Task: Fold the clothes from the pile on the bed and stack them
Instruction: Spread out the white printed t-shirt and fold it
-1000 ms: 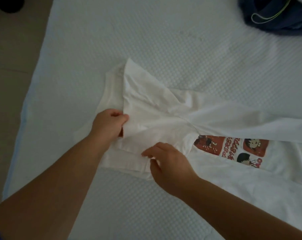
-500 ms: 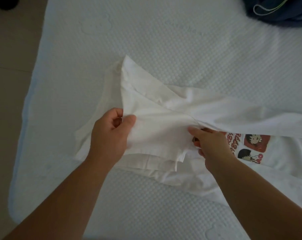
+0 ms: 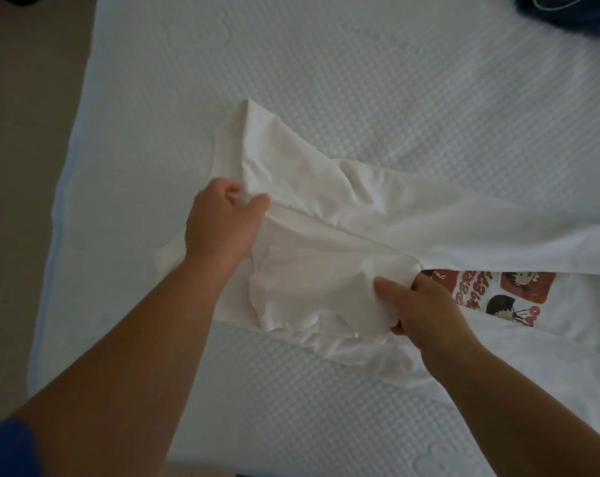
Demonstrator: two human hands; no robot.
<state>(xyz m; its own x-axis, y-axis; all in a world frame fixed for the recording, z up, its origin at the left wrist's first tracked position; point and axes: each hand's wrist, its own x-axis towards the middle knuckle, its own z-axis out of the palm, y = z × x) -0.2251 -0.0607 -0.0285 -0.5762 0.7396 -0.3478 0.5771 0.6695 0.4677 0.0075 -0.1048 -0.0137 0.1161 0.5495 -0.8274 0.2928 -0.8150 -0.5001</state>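
Observation:
A white T-shirt (image 3: 412, 215) with a red and black cartoon print (image 3: 498, 290) lies crumpled across the middle of the bed, stretching off to the right. My left hand (image 3: 223, 225) grips a fold of its cloth at the left end, thumb over the fabric. My right hand (image 3: 422, 311) pinches a bunched piece of the same shirt just left of the print. The cloth between the two hands is lifted and wrinkled.
The white textured mattress (image 3: 360, 80) fills most of the view; its left edge meets a beige floor (image 3: 23, 132). A dark blue garment pile (image 3: 567, 12) sits at the top right corner.
My right hand has gathered a bunch of cloth beside the print and pulled back a little. My left hand keeps its hold on the left fold. More of the print shows.

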